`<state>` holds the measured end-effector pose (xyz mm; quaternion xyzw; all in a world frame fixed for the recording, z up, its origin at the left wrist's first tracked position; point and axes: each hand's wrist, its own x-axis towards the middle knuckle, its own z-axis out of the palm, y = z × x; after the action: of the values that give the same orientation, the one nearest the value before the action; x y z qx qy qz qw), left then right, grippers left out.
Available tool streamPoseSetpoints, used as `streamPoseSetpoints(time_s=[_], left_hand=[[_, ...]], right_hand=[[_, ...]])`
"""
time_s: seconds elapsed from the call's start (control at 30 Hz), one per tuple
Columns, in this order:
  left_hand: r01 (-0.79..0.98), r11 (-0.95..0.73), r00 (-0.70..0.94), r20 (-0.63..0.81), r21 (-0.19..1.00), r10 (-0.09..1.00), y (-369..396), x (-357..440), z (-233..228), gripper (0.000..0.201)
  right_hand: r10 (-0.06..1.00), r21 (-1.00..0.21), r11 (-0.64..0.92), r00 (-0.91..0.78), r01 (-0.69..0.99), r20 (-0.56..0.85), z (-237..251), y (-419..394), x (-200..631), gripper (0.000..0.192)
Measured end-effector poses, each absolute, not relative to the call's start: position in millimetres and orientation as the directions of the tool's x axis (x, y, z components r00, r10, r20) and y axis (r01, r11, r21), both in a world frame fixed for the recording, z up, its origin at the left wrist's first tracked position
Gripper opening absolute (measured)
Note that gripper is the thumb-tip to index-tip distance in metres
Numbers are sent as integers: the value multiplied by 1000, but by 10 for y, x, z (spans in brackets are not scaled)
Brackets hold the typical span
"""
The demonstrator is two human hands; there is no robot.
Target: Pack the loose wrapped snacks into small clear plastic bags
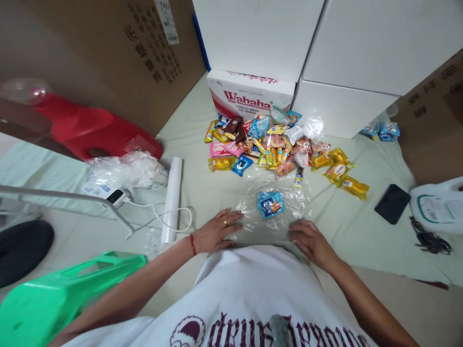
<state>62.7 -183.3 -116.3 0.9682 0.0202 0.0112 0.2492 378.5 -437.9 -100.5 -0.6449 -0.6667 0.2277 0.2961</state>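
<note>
A clear plastic sheet or bag (249, 195) lies spread on the pale green cloth, close to my body. On its middle rests a blue snack packet (271, 205), perhaps with another under it. My left hand (219, 230) lies on the left edge of the plastic, fingers apart. At the right edge, my right hand (313, 243) touches the plastic with its fingers loosely stretched. Just beyond the plastic is a heap of wrapped snacks (258, 144) in many colours. Several yellow packets (338, 168) lie to its right.
A Wahaha carton (249, 96) and white boxes (260, 33) stand behind the heap. A white roll (173, 193) and cable (159, 217) lie left, beside a red jug (97, 125). The green stool (72, 289) is nearer. A phone (392, 204) and white bottle (439, 205) lie right.
</note>
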Motion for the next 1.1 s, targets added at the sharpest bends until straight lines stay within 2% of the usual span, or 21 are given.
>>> streamPoseSetpoints(time_s=[0.07,0.13,0.2,0.27,0.3,0.37,0.47,0.53,0.63,0.7,0.77,0.83,0.97,1.03,1.1], left_hand=[[42,-831,996,41,555,77,-1780,653,-1151,32],[72,-750,989,48,657,137,-1672,768,-1115,41],[163,-668,968,14,726,252,-1520,973,-1078,44],[299,-626,917,-35,720,398,-1352,1250,-1068,41],[370,-627,884,-52,686,465,-1272,1402,-1078,39],[507,-655,814,-63,560,577,-1140,1693,-1119,29],[631,-663,734,-33,403,679,-1040,1974,-1175,14],[651,-651,699,26,390,715,-1043,2005,-1161,14],[650,-637,605,224,414,764,-1176,1880,-1037,19],[603,-685,589,352,409,728,-1362,1792,-926,26],[489,-789,698,376,372,610,-1598,1785,-848,30],[397,-860,832,269,320,485,-1818,1877,-834,34],[407,-881,912,-43,242,409,-2027,2160,-956,42],[398,-889,917,-118,224,381,-2035,2235,-1018,45],[390,-896,919,-152,210,365,-2033,2251,-1046,47]], right_hand=[[997,-766,24,37,642,62,-901,-4255,3876,24],[993,-812,-78,116,578,-13,-799,-4112,4017,30],[970,-824,-203,222,529,-96,-754,-3954,4179,38],[933,-792,-326,313,517,-180,-763,-3786,4324,43],[912,-741,-388,347,548,-220,-772,-3703,4382,41],[876,-541,-481,409,690,-256,-769,-3545,4457,32],[879,-176,-472,448,864,-160,-678,-3326,4490,28],[914,-95,-404,399,910,-67,-605,-3158,4487,29],[963,-112,-268,263,957,-56,-585,-2839,4474,31],[968,-111,-236,223,965,-117,-638,-2617,4458,33],[952,-85,-274,258,958,-165,-706,-2441,4434,40],[921,-46,-346,330,937,-207,-759,-2337,4408,49],[851,-17,-454,428,891,-305,-797,-2305,4388,55],[830,-71,-475,420,877,-368,-797,-2327,4403,44],[825,-139,-469,376,872,-423,-782,-2360,4430,23]])
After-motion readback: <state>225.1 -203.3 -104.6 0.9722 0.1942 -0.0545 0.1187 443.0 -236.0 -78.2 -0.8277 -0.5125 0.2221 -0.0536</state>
